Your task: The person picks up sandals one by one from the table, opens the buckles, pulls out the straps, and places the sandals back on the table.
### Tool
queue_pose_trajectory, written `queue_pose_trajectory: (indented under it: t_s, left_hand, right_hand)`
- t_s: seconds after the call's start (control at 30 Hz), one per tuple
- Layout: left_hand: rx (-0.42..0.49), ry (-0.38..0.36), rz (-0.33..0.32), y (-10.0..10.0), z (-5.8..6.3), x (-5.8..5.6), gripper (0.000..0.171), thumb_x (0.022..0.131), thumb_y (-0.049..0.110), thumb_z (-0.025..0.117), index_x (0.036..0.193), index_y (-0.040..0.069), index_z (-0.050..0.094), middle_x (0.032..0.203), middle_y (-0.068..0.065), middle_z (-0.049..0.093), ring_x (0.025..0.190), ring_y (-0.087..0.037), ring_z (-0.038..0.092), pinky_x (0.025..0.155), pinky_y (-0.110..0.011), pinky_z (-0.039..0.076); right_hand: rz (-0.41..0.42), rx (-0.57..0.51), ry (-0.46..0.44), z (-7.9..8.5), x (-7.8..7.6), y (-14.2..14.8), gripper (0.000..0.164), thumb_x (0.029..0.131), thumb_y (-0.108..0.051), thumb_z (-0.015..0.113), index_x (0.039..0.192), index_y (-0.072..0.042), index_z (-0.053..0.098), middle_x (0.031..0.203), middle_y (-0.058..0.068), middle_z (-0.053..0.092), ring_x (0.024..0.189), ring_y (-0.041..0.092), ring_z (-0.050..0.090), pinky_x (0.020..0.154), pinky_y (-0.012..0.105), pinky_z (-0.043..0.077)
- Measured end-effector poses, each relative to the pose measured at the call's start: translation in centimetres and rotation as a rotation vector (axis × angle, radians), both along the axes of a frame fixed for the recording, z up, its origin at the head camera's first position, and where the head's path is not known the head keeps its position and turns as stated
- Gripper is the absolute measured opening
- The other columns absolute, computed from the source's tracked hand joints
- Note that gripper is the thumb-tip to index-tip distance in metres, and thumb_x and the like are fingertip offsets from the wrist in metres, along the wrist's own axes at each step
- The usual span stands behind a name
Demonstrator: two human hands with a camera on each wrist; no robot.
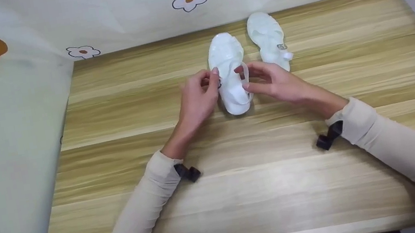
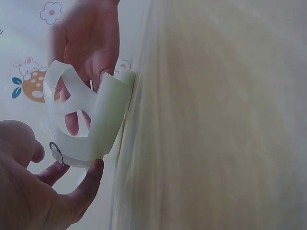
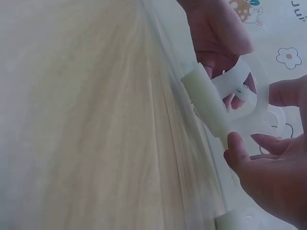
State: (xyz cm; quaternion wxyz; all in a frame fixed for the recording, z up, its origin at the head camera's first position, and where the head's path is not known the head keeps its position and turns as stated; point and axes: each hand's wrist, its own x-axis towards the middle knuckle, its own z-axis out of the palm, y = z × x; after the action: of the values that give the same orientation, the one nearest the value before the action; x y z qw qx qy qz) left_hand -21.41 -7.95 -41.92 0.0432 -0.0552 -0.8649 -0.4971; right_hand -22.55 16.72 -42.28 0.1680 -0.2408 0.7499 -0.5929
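A white sandal [image 1: 224, 52] with its toe pointing away lies between both hands over the wooden table. From the left, my left hand [image 1: 199, 100] grips its side by the small metal buckle [image 1: 219, 83]. My right hand [image 1: 277, 83] holds the thin ankle strap [image 1: 246, 71] on the right side, thumb and fingers curled at it. In the left wrist view, left fingertips meet the sole [image 2: 108, 117] and the buckle side. The right wrist view has the right thumb at the heel end of the sole [image 3: 207, 98], with other fingers at the strap.
A second white sandal [image 1: 264, 31] lies to the right, close to the back wall, with its strap and buckle showing. The wood-grain table [image 1: 272, 198] is bordered by pale patterned cloth walls [image 1: 139, 14] at the back and sides. Small black cameras [image 1: 188, 173] sit at both wrists.
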Motion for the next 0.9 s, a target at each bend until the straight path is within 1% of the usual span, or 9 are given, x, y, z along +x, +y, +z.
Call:
queue_pose_trajectory:
  t_s: [0.07,0.2,0.3,0.4,0.47,0.6,0.73,0.8,0.9]
  left_hand:
    - [0.001,-0.012,-0.006,0.1,0.0,0.3,0.035,0.111,0.040,0.060,0.096,0.014,0.077,0.095,0.001,0.080,0.094,-0.007,0.074,0.085,-0.027,0.059]
    - [-0.010,-0.025,-0.017,0.1,-0.2,0.9,0.035,0.111,0.040,0.060,0.094,0.014,0.076,0.097,-0.001,0.080,0.098,-0.010,0.074,0.088,-0.030,0.058]
    - [-0.010,-0.028,-0.027,0.2,-0.3,1.2,0.036,0.111,0.040,0.061,0.092,0.013,0.075,0.096,-0.002,0.080,0.096,-0.012,0.074,0.086,-0.030,0.058]
    - [-0.003,-0.034,-0.043,0.2,-0.4,1.5,0.035,0.111,0.039,0.061,0.091,0.013,0.074,0.094,-0.002,0.078,0.089,-0.013,0.071,0.078,-0.030,0.057]
    - [0.000,-0.044,-0.059,0.2,-0.4,1.6,0.035,0.111,0.039,0.061,0.091,0.013,0.074,0.093,-0.002,0.078,0.086,-0.013,0.070,0.075,-0.029,0.056]
    - [0.003,-0.066,-0.091,0.2,-0.4,1.8,0.034,0.111,0.039,0.061,0.093,0.013,0.074,0.093,-0.003,0.077,0.085,-0.013,0.069,0.073,-0.028,0.054]
    - [0.007,-0.067,-0.105,0.1,-0.6,1.8,0.034,0.111,0.038,0.061,0.094,0.012,0.075,0.093,-0.002,0.075,0.082,-0.011,0.069,0.071,-0.027,0.055]
    - [0.008,-0.071,-0.110,0.1,-0.6,1.8,0.034,0.111,0.038,0.061,0.094,0.012,0.075,0.091,-0.002,0.076,0.079,-0.011,0.070,0.069,-0.027,0.055]
    - [0.002,-0.097,-0.130,0.1,-0.7,1.8,0.034,0.111,0.038,0.060,0.095,0.012,0.076,0.088,-0.003,0.078,0.076,-0.012,0.071,0.066,-0.027,0.054]
  right_hand:
    - [0.010,0.009,0.016,0.1,0.3,0.2,0.052,0.107,-0.017,0.068,0.153,-0.001,0.053,0.158,0.014,0.057,0.154,0.033,0.048,0.132,0.053,0.032]
    - [0.029,0.021,0.018,0.1,1.0,0.6,0.053,0.107,-0.019,0.069,0.154,-0.002,0.053,0.158,0.013,0.058,0.155,0.033,0.047,0.130,0.055,0.034]
    - [0.036,0.034,-0.002,-0.1,1.3,0.8,0.056,0.107,-0.021,0.070,0.155,-0.002,0.051,0.160,0.012,0.056,0.157,0.032,0.045,0.129,0.056,0.037]
    - [0.038,0.052,-0.009,-0.3,1.6,1.0,0.057,0.107,-0.022,0.070,0.156,-0.002,0.050,0.161,0.013,0.055,0.158,0.032,0.044,0.129,0.055,0.038]
    - [0.039,0.058,-0.011,-0.4,1.8,1.1,0.056,0.107,-0.022,0.070,0.156,-0.003,0.051,0.161,0.012,0.056,0.157,0.031,0.045,0.129,0.053,0.037]
    - [0.052,0.048,-0.030,-0.5,2.0,1.3,0.056,0.106,-0.018,0.069,0.156,-0.002,0.050,0.160,0.013,0.056,0.156,0.030,0.046,0.128,0.050,0.040]
    - [0.065,0.038,-0.043,-0.5,2.2,1.3,0.056,0.106,-0.015,0.069,0.156,-0.001,0.049,0.160,0.013,0.056,0.156,0.028,0.046,0.129,0.049,0.038]
    - [0.073,0.046,-0.046,-0.4,2.3,1.3,0.056,0.106,-0.015,0.069,0.156,0.000,0.049,0.160,0.014,0.056,0.156,0.029,0.046,0.131,0.049,0.035]
    - [0.083,0.079,-0.077,-0.2,2.3,1.4,0.058,0.107,-0.018,0.068,0.158,-0.001,0.046,0.161,0.015,0.056,0.155,0.029,0.047,0.130,0.047,0.037]
